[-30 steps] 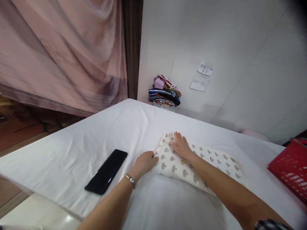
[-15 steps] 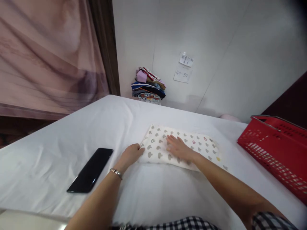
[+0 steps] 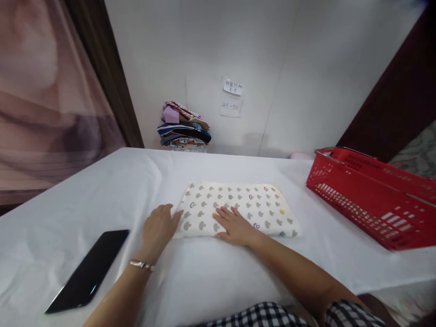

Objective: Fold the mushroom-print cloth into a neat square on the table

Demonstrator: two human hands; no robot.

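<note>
A folded white cloth (image 3: 238, 197) printed with grey mushrooms, a few of them coloured, lies flat on the white-covered table (image 3: 218, 277). My right hand (image 3: 235, 226) rests palm down on its near middle part, fingers spread. At the cloth's left edge is my left hand (image 3: 160, 227), its fingers stretched out and the thumb at the corner; it grips nothing. A bracelet (image 3: 141, 265) circles my left wrist.
A black phone (image 3: 90, 270) lies on the table to the left. The red plastic basket (image 3: 368, 195) stands at the right. Behind the table's far edge sits a stack of folded clothes (image 3: 185, 127) against the wall, with paper labels (image 3: 231, 97) beside it.
My left hand has let go of the cloth's left edge and opened out beside it. My right hand has slid toward the near edge. The cloth looks flatter, and the view has turned right.
</note>
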